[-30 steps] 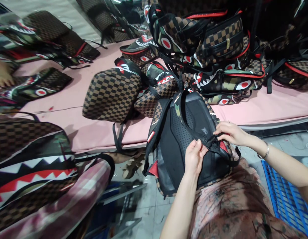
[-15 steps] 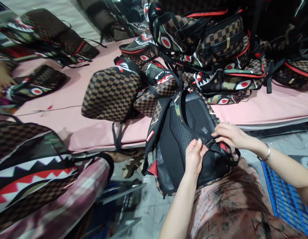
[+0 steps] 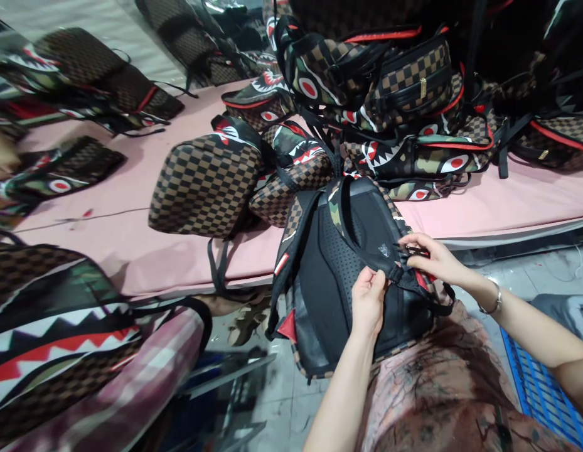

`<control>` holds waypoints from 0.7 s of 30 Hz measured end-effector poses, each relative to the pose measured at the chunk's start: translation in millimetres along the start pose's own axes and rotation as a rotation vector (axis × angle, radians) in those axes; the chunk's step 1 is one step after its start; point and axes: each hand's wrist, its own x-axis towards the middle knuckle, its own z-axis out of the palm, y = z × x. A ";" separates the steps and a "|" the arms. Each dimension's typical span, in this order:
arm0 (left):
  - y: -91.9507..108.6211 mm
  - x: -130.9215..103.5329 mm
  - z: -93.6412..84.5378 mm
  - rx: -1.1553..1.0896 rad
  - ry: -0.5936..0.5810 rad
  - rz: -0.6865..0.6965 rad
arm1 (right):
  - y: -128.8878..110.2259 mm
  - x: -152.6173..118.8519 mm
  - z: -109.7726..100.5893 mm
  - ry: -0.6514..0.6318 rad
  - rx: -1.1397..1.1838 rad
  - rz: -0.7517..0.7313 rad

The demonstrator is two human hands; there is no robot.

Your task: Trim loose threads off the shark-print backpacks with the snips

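Observation:
A backpack [image 3: 314, 276] with a black padded back panel and brown-black checkered edges leans against the table's edge, its back facing me. My left hand [image 3: 368, 304] pinches the camouflage-and-black shoulder strap [image 3: 354, 242] just beside its black buckle [image 3: 395, 274]. To the right of that buckle is my right hand [image 3: 432, 258], its thumb and forefinger parted over the bag's side edge. Its fingertips are close to dark webbing; whether they touch it is unclear. A red triangular tab [image 3: 287, 326] shows at the backpack's lower left corner.
Several checkered shark-print backpacks [image 3: 206, 182] lie on the pink table [image 3: 178, 260], with a pile [image 3: 413, 81] at the back right. Another large backpack [image 3: 56, 333] is close on my left, beside a person's plaid sleeve [image 3: 164, 358]. A blue crate [image 3: 538, 383] stands on the right.
My right hand's fingers have parted from their earlier pinch by the buckle. My left hand still pinches the strap, and the buckle is more exposed. The view has shifted slightly.

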 end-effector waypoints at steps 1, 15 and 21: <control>-0.6 0.4 0.5 0.007 -0.002 0.009 | -1.1 2.3 1.8 -0.029 -0.016 -0.027; -7.0 3.4 -4.4 0.126 0.088 -0.010 | 13.8 -8.3 26.6 0.249 -0.264 -0.279; -4.2 3.7 -4.2 0.123 0.155 -0.018 | 2.9 -28.3 -5.1 0.162 -0.114 0.113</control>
